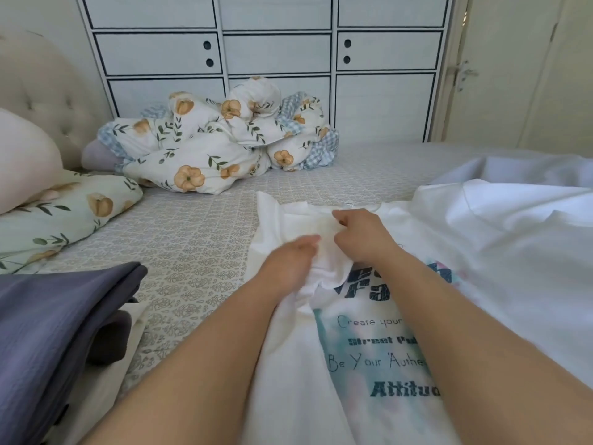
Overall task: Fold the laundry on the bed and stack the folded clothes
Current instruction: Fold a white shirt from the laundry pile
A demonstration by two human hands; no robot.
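The head camera looks down at a bed [205, 252] covered with a patterned grey sheet. Two bare hands reach onto one white printed T-shirt [359, 348] spread at the near centre, its collar end pointing far and its dark lettering facing up. The left hand [288, 261] lies on the bunched cloth at the shirt's left shoulder, fingers curled into the folds and gripping them. The right hand [362, 232], just beside it and slightly farther, pinches the cloth near the collar with bent fingers.

To the right of the shirt lies more white cloth [500, 239], loose and unfolded; how many garments it holds cannot be told. At the near left edge sits one stack of folded clothes [54, 329]: a purple-grey piece on top, a darker grey one under it, and a pale one at the bottom.

At the far centre one floral duvet [218, 139] is heaped against a white wardrobe [276, 53]. On the left rest two pillows, one floral [64, 213] and one plain pink [22, 159], before a tufted headboard [41, 88]. One door [513, 75] stands far right.
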